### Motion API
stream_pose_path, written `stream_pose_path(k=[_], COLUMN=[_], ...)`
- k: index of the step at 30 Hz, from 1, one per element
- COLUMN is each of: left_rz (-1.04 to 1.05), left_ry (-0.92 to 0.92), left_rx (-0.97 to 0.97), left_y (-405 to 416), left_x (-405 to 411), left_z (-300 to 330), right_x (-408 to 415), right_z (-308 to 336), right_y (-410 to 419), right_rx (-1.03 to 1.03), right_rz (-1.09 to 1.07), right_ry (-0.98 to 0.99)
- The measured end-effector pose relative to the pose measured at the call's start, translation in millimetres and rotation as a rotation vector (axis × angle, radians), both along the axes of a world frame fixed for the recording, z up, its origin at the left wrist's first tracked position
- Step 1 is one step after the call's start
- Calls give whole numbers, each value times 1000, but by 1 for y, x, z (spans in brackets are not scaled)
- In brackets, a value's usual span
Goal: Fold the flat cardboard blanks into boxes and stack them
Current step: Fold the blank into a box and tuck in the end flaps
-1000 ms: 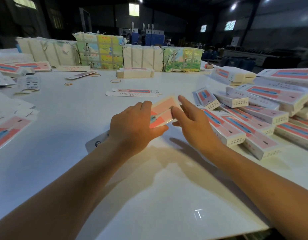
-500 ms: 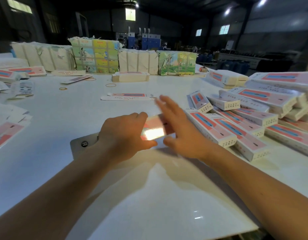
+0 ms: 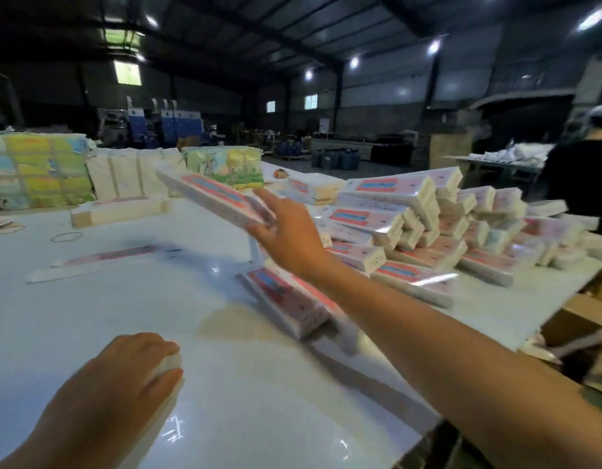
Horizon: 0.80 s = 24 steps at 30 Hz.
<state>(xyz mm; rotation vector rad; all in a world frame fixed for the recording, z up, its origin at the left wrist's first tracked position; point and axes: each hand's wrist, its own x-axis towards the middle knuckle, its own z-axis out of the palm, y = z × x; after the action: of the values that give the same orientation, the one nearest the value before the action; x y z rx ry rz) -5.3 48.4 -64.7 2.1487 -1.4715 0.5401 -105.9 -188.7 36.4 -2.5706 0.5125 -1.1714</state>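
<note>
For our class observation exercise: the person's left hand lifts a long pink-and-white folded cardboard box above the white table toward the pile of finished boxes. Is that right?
Not quite. The head view shows the right hand holding the long pink-and-white folded cardboard box above the white table, beside the pile of finished boxes. The left hand rests low on the table.

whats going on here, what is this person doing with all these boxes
A person is folding flat cardboard blanks into long pink-and-blue boxes at a white table. The right hand holds a folded box in the air, angled toward the pile of finished boxes on the right. The left hand rests near the table edge on something white. One flat blank lies farther back.
</note>
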Motion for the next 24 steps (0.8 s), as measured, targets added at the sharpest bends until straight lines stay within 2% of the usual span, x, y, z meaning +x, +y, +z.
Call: stream_pose_path(k=[3, 6, 8, 11, 14, 18, 22, 24], left_rz=[-100, -120, -98, -91, -87, -72, 52, 94], left_ry=[-39, -102, -93, -148, -136, -87, 57, 111], left_rx=[-4, -52, -43, -56, -86, -28, 84, 137], left_y=[-9, -15, -16, -21, -22, -19, -14, -13], left_x=[14, 16, 18, 20, 14, 6, -5, -7], left_z=[-7, -4, 0, 2, 8, 15, 20, 19], right_x=[-30, -79, -112, -146, -151, -134, -83, -51], right_z=[51, 85, 89, 77, 74, 93, 104, 89], right_y=[-80, -156, -193, -221, -217, -195, -128, -75], right_rx=[-64, -99, -78, 15, 41, -107, -195, -149], right_rz=[-257, -550, -715, -858, -863, -858, -483, -232], right_ry=[-191, -256, -170, 130, 161, 109, -108, -147])
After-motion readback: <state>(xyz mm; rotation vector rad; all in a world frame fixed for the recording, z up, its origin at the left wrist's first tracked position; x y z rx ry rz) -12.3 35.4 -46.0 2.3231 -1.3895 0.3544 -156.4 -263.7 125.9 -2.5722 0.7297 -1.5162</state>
